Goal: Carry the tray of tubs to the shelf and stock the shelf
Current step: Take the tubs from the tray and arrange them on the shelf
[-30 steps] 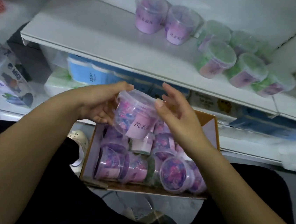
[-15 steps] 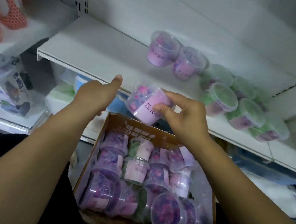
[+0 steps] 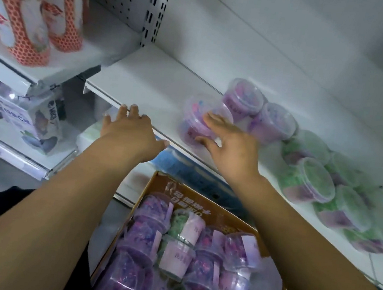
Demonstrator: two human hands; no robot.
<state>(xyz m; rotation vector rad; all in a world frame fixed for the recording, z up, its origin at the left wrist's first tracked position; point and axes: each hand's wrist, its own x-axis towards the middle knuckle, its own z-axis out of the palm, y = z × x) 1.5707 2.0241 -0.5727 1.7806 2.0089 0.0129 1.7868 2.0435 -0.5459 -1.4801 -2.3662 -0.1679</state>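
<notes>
Right hand (image 3: 229,146) grips purple tub (image 3: 196,124) on shelf (image 3: 149,86), frame center; left hand (image 3: 130,131) spread loose, empty, over shelf edge.

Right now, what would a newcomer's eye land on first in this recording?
First, the right hand setting a clear plastic tub of purple and pink contents on the white metal shelf, beside two similar purple tubs; the left hand hovers open at the shelf's front edge. Next, the brown cardboard tray below, crowded with more purple tubs. A cluster of green-topped tubs lies farther right on the shelf.
</notes>
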